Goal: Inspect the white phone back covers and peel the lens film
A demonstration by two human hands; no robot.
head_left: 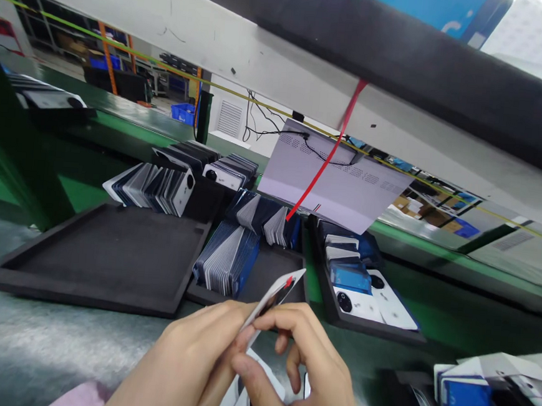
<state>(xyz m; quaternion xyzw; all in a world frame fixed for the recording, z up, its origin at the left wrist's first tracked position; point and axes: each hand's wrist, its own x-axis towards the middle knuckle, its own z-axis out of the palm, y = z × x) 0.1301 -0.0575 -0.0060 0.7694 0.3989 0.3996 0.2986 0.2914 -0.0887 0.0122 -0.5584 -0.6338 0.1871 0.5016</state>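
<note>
A thin white panel [270, 295] with a dark area and a small red mark near its upper end stands tilted between my two hands. My left hand [193, 353] is closed on its left side. The thumb and forefinger of my right hand [308, 362] pinch its lower right edge, while the other fingers curl loosely. Below the hands, more white panels [257, 377] with dark round openings lie on the bench, partly covered by my fingers.
A black tray [107, 253] sits at left, panels stacked behind it. The middle tray [269, 278] holds rows of blue and white panels. Another tray [378, 327] with camera-hole panels stands at right, and one more [401, 388] at lower right. A red strap [325, 160] hangs from the shelf.
</note>
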